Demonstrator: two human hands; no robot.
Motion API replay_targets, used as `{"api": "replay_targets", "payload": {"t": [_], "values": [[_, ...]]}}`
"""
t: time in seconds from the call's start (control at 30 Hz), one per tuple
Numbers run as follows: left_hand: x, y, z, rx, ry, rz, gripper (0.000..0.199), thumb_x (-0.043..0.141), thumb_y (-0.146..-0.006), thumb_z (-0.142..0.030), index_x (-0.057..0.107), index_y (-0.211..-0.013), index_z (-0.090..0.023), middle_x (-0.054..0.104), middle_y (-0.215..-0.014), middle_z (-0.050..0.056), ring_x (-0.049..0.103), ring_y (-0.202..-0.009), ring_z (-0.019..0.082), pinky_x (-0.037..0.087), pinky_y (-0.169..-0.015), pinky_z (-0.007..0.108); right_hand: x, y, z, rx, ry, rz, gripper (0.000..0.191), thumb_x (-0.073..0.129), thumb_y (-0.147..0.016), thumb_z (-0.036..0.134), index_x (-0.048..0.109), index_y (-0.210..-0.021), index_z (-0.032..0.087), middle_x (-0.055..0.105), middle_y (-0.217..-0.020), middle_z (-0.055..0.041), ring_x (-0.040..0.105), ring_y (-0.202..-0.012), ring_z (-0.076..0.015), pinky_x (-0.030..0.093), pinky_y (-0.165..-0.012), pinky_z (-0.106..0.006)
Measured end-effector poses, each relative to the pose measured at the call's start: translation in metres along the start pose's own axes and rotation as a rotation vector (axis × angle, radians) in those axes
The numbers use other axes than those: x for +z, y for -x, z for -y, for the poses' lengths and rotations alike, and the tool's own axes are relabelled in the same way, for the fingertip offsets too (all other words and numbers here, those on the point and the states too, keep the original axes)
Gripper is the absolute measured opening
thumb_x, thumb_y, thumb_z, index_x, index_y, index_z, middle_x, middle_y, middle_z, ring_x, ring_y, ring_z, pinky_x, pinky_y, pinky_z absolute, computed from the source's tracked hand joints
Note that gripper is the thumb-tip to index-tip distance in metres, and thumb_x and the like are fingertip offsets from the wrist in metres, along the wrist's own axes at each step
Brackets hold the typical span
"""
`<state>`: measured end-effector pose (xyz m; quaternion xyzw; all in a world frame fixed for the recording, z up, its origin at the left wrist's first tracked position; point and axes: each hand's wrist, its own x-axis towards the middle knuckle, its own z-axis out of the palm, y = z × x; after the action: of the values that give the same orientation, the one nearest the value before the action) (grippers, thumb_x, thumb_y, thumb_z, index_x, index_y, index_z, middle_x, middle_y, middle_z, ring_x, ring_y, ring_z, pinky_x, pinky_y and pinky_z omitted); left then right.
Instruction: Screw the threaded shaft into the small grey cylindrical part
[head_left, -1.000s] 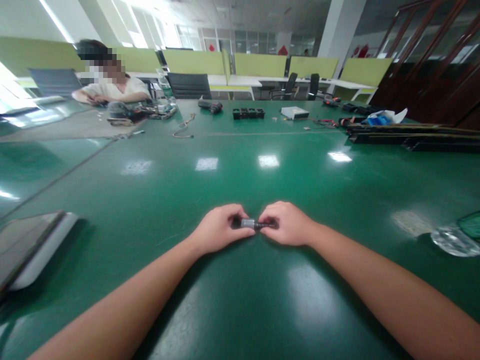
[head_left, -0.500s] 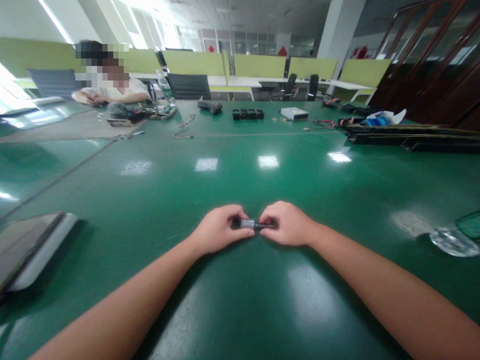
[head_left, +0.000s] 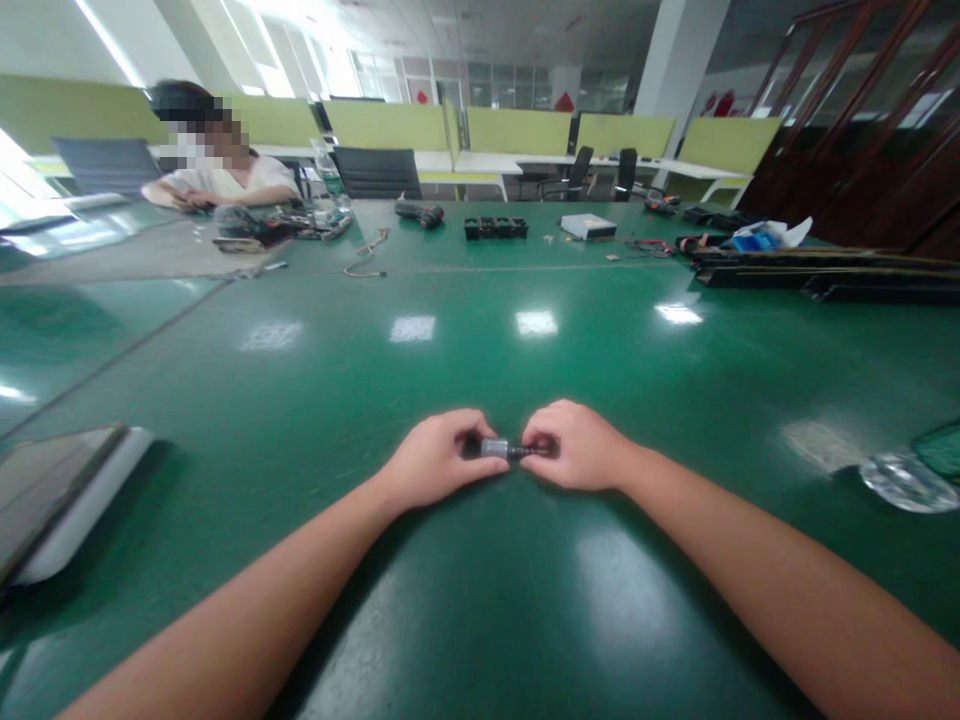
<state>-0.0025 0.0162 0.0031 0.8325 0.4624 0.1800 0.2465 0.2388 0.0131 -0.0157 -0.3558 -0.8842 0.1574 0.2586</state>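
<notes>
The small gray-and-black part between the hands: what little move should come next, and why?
Perhaps a gentle twist with the right hand while the left hand steadies the gray-and-black part: the hands pinch its opposite ends, which lie in line. How those ends join is too small to see.

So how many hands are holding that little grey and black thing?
2. The left hand has its fingers at the grey part; the right hand grips the thinner dark part. No other holding hand seems hidden.
</notes>
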Motion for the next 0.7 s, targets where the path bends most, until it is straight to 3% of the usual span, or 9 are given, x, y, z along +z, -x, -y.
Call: {"api": "replay_targets", "payload": {"t": [0.7], "values": [[-0.0001, -0.0007, 0.0008, -0.001, -0.010, -0.006, 0.036, 0.075, -0.076, -0.054, 0.069, -0.087, -0.020, 0.061, -0.072, -0.003, 0.051, -0.064, 0.014, 0.035, -0.059, 0.025, -0.0079, 0.0033, -0.0035, 0.024, 0.025, 0.033, 0.010, 0.073, -0.076, 0.022, 0.065, -0.077, 0.018, 0.064, -0.071, 0.0013, 0.054, -0.067, -0.0137, 0.040, -0.074, -0.028]]}}
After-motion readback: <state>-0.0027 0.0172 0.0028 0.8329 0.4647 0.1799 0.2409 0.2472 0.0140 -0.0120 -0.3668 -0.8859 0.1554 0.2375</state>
